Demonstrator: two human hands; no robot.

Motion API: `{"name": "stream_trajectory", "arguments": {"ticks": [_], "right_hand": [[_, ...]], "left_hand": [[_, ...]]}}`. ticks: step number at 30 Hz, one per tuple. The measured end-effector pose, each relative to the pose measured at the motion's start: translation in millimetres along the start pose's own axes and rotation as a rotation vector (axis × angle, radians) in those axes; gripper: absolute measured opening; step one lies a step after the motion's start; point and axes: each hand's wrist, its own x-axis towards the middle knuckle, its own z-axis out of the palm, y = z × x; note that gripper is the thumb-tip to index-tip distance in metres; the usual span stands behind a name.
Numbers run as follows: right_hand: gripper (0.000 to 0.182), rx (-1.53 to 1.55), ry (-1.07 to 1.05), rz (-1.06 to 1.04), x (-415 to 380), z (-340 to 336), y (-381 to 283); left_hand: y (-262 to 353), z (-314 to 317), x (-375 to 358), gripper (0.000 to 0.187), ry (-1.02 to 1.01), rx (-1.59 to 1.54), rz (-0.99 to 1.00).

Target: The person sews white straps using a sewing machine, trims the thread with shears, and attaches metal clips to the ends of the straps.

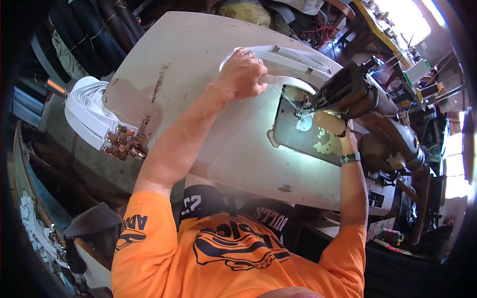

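Observation:
My left hand (243, 74) is closed around a white strap (293, 82), above the pale work table (198, 124). From this hand the strap curves right toward the needle area of a dark sewing machine (348, 92). Another loop of the white strap (293, 52) lies behind, with small metal pieces on it. A lamp lights the metal bed plate (298, 124) under the needle. My right hand (348, 141), with a green band at its wrist, reaches up beside the machine head; its fingers are mostly hidden there.
A bundle of white straps with metal buckles (121, 141) lies at the table's left edge. Dark rolls of material (84, 35) stand at the back left. Thread spools (430, 89) sit right of the machine. White pieces (37, 228) fill a container at the lower left.

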Motion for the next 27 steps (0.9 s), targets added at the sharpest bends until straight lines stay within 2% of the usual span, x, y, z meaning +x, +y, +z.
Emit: {"name": "stream_trajectory", "arguments": {"ticks": [4,7,10,12,27], "right_hand": [[0.034,0.105,0.079,-0.085,32.2,17.1,-4.5],[0.033,0.152,0.103,-0.113,37.5,23.3,-2.5],[0.032,0.184,0.128,-0.126,28.5,22.0,0.2],[0.032,0.201,0.133,-0.122,20.0,20.9,0.6],[0.029,0.232,0.169,-0.113,16.4,22.5,13.3]], "left_hand": [[-7.4,-8.9,6.4,0.019,-0.105,-0.024,0.024],[-7.6,-24.9,8.5,0.021,-0.161,-0.155,0.035],[0.4,-38.7,9.5,0.023,-0.278,-0.488,-0.213],[-4.3,-29.4,7.1,0.024,-0.265,-0.549,-0.22],[-10.6,-22.2,9.9,0.032,-0.398,-0.761,-0.288]]}}
